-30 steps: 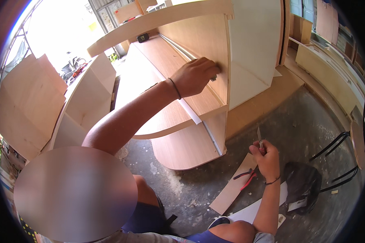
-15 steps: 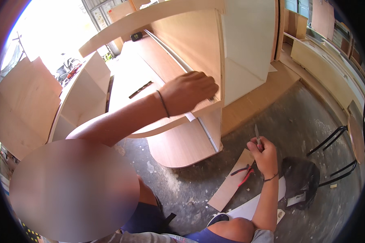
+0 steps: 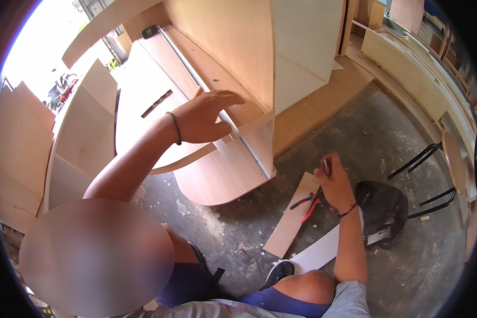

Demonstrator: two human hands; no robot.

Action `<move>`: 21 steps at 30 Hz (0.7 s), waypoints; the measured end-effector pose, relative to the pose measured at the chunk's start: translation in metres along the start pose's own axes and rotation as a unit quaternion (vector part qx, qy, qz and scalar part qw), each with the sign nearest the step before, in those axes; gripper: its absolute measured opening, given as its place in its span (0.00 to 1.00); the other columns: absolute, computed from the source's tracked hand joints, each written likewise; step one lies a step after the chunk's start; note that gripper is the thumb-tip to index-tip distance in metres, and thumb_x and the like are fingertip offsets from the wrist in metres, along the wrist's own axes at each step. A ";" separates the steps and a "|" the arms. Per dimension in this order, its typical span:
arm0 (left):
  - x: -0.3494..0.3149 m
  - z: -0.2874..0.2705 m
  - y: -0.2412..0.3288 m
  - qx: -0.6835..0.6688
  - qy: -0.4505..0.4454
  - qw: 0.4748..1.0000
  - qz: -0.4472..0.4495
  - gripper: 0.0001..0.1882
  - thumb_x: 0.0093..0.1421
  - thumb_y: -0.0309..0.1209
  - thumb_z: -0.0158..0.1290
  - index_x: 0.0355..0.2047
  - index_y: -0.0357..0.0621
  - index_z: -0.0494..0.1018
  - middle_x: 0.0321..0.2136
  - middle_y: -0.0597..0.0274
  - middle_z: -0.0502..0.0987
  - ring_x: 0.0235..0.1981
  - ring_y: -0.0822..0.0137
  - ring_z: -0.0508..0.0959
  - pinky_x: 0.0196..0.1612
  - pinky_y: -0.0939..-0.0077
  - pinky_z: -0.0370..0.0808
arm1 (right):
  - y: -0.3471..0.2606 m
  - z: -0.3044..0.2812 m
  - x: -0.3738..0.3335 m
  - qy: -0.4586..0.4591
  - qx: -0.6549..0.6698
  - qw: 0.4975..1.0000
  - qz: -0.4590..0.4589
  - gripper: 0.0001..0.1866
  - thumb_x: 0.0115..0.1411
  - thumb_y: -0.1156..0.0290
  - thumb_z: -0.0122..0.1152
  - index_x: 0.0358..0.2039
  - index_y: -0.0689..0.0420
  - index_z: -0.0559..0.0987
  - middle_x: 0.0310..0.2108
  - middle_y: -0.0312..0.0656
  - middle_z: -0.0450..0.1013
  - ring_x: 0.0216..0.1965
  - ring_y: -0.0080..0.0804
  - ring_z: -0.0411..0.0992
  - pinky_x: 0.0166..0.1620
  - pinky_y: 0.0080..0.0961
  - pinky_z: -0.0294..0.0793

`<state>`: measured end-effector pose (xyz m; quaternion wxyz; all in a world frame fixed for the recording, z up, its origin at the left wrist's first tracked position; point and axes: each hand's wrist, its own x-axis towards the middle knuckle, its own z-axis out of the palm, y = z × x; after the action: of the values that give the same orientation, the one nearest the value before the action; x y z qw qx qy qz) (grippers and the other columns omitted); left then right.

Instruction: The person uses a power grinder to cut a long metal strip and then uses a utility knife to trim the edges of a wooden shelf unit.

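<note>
while the whole view has swung and the cabinet now sits farther left in the frame, the main change is at my left hand. one second ago its fingertips were gathered at the side panel; half a second ago it lay low over the front corner; now it is off the panel, above the curved front edge, near the centre of the frame. left grip: spread, thumb apart from the fingers, nothing seen pinched. a long pale strip runs along the shelf and passes under this hand; contact between the two: cannot tell.

right hand, right of centre: rolled over since the last view. grip curled closed around a small knife, above the floor. the blade, plain in both prior views, is mostly hidden, so its direction is unreadable.

reading: left side appears unloaded, knife kept in hand but well apart from the cabinet.

unchanged: red-and-dark pliers on the wooden offcut, lower right of centre; black bag to their right; slim dark tool on the pale board, left of centre.
</note>
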<state>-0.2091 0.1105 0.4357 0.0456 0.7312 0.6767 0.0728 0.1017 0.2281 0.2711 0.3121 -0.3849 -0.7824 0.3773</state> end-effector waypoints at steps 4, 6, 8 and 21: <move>0.000 0.019 0.033 0.065 0.065 0.995 -0.032 0.31 0.55 0.42 0.55 0.55 0.39 0.65 0.57 0.50 0.64 0.61 0.55 0.62 0.64 0.38 0.48 | -0.013 0.005 -0.009 -0.090 0.145 0.974 0.149 0.12 0.62 0.65 0.55 0.41 0.59 0.71 0.24 0.38 0.68 0.24 0.31 0.70 0.31 0.27 0.71; 0.012 0.039 0.050 0.103 0.102 0.989 -0.038 0.28 0.56 0.44 0.54 0.52 0.38 0.67 0.51 0.52 0.66 0.58 0.54 0.64 0.62 0.37 0.50 | -0.019 0.008 -0.009 -0.074 0.160 0.970 0.166 0.12 0.63 0.65 0.54 0.41 0.59 0.71 0.23 0.39 0.69 0.24 0.30 0.70 0.29 0.28 0.70; 0.012 0.046 0.055 0.059 0.142 0.988 -0.017 0.25 0.55 0.41 0.54 0.51 0.43 0.69 0.50 0.53 0.67 0.57 0.53 0.64 0.61 0.39 0.53 | -0.033 0.003 -0.007 -0.048 0.148 0.970 0.184 0.11 0.64 0.65 0.53 0.41 0.59 0.71 0.22 0.40 0.69 0.23 0.29 0.70 0.27 0.29 0.69; 0.001 0.058 0.061 -0.018 0.256 0.965 0.059 0.16 0.54 0.34 0.54 0.44 0.48 0.76 0.46 0.47 0.69 0.54 0.48 0.66 0.59 0.51 0.61 | -0.116 -0.030 0.063 0.020 -0.293 0.908 -0.299 0.10 0.62 0.63 0.55 0.37 0.55 0.74 0.29 0.47 0.75 0.30 0.52 0.73 0.31 0.43 0.71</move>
<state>-0.1390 0.1081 0.3890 -0.1209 0.7258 0.6201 0.2722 0.0504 0.2430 0.3959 0.2988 -0.2150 -0.9297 0.0121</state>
